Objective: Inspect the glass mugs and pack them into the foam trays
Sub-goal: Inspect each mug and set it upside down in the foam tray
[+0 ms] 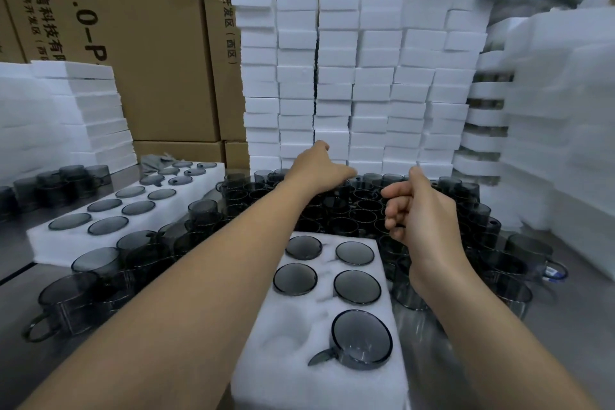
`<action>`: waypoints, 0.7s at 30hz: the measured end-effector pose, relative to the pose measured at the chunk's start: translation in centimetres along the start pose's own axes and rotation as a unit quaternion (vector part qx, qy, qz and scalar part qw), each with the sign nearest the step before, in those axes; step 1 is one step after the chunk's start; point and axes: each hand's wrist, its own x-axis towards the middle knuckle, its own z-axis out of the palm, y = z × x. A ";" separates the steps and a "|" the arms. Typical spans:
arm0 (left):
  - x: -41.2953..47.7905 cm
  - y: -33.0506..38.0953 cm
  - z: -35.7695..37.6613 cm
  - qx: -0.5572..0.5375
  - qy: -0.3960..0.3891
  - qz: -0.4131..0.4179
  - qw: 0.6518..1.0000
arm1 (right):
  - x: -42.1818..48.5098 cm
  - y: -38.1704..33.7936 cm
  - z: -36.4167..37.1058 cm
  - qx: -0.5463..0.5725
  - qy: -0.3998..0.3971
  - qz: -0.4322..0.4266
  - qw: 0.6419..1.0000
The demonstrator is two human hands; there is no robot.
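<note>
The left hand (319,166) reached over the mugs (362,206) to the far edge of the table (16,296), grip hidden, while the right hand (419,210) hovered curled and empty beyond the foam tray (316,376).

We see through one wide-angle camera worn on the head, facing forward and down. The foam tray (283,383) lies close beneath us; stacked foam blocks (336,83) and cardboard boxes (149,43) stand farther ahead.
</note>
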 end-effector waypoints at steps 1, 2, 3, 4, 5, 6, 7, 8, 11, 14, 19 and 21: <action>0.9 -0.1 0.4 0.013 -0.014 -0.017 1.000 | 0.1 0.0 -0.1 0.003 0.000 -0.003 1.000; 1.6 -0.4 0.8 0.027 -0.031 -0.033 0.999 | 0.2 0.1 -0.1 0.004 0.000 -0.004 1.000; 2.0 -0.6 1.2 0.037 -0.047 -0.047 0.997 | 0.3 0.1 -0.2 0.003 0.000 -0.004 1.000; 2.3 -0.9 1.6 0.046 -0.056 -0.054 0.996 | 0.4 0.2 -0.2 0.000 -0.001 -0.005 1.000; 2.4 -1.2 2.0 0.057 -0.054 -0.051 0.996 | 0.4 0.2 -0.2 -0.002 -0.003 -0.007 1.000; 2.5 -1.5 2.1 0.071 -0.041 -0.040 0.996 | 0.4 0.3 -0.2 -0.004 -0.004 -0.010 1.000; 2.1 -1.6 2.1 0.087 -0.027 -0.028 0.995 | 0.4 0.3 -0.2 -0.005 -0.005 -0.016 1.000; 1.6 -1.4 1.8 0.098 -0.012 -0.013 0.995 | 0.3 0.3 -0.2 -0.008 -0.007 -0.025 1.000; -1.2 0.0 -0.3 0.094 0.094 0.076 0.988 | 0.0 0.3 -0.1 -0.033 -0.011 -0.063 0.997; -5.5 1.5 -3.4 0.018 0.277 0.257 0.926 | -0.5 0.3 0.4 -0.032 -0.028 -0.092 0.995; -12.1 3.5 -7.2 -0.068 0.413 0.380 0.825 | -2.0 0.6 1.5 -0.065 -0.081 -0.143 0.984; -13.4 3.6 -7.5 -0.093 0.422 0.382 0.817 | -2.5 0.6 1.7 -0.079 -0.096 -0.162 0.979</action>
